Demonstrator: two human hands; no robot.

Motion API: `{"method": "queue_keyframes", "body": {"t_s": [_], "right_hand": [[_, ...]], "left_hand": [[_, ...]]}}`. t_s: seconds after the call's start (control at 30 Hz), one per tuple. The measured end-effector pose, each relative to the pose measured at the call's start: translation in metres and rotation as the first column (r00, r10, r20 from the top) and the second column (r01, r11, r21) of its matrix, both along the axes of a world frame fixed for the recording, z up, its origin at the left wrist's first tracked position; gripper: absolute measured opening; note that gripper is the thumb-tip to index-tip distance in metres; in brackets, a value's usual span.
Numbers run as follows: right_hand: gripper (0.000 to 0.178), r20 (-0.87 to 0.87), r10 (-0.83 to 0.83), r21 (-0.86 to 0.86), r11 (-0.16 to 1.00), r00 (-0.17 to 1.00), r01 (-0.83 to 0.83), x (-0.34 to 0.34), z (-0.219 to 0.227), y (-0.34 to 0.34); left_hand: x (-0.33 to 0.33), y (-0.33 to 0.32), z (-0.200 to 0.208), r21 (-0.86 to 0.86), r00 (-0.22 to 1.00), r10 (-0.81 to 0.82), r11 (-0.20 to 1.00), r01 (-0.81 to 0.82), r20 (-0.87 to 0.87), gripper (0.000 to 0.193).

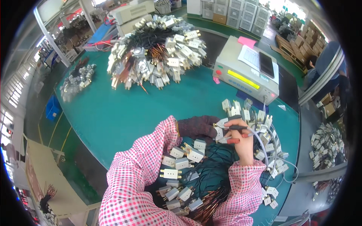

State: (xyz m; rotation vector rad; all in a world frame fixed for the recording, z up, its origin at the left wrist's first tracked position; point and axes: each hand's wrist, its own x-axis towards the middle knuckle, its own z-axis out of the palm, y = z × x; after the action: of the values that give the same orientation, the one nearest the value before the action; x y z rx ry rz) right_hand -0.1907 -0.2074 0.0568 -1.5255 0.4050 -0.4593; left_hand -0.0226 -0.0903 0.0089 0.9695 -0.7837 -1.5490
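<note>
My left hand point(198, 127), in a dark knitted glove, is closed on a white plug point(219, 132) above the green table. Fingers bent, my bare right hand point(243, 141) grips a pair of test probes, one black point(237, 128) and one red point(233, 141), with their tips at that plug. A pale cable point(260, 141) runs beside my right wrist. Between my forearms lie several white and grey plugs point(171, 173) with brass pins. Their black cords point(213, 165) end in a bundle of copper-coloured ends point(209, 203). The exact contact of the probes is hidden by my fingers.
A large heap of corded plugs point(173, 62) stands at the back, and a smaller pile point(79, 81) lies far left. At the back right sits a tester point(241, 75) bearing a phone point(266, 64) and papers. More plugs point(269, 120) lie right of my right hand.
</note>
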Motion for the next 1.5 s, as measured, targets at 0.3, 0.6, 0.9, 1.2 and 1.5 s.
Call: {"method": "queue_keyframes", "body": {"t_s": [0.3,0.6,0.9,1.2,1.5], "right_hand": [[0.013,0.046,-0.011,0.045,0.999,0.999,0.009,-0.003,-0.002,-0.001],[0.022,0.328,-0.436,0.299,0.889,0.838,0.346,-0.012,0.003,-0.022],[0.023,0.243,-0.461,0.118,0.887,0.854,0.446,-0.008,-0.001,-0.017],[0.026,0.273,-0.493,0.094,0.868,0.826,0.488,-0.006,0.001,-0.015],[0.024,0.324,-0.445,0.023,0.886,0.835,0.463,-0.008,-0.002,-0.017]], "left_hand": [[-0.007,-0.007,-0.004,-0.085,0.994,0.101,0.992,-0.098,0.037,0.053],[0.020,-0.009,0.017,0.076,0.934,-0.338,0.941,0.331,0.118,0.026],[-0.019,-0.055,-0.013,-0.274,0.403,0.249,0.962,0.005,0.881,0.056],[0.010,-0.029,-0.012,-0.070,0.983,0.169,0.984,-0.165,0.070,0.054],[0.017,-0.019,-0.012,-0.215,0.937,0.226,0.934,-0.286,-0.266,0.053]]}}
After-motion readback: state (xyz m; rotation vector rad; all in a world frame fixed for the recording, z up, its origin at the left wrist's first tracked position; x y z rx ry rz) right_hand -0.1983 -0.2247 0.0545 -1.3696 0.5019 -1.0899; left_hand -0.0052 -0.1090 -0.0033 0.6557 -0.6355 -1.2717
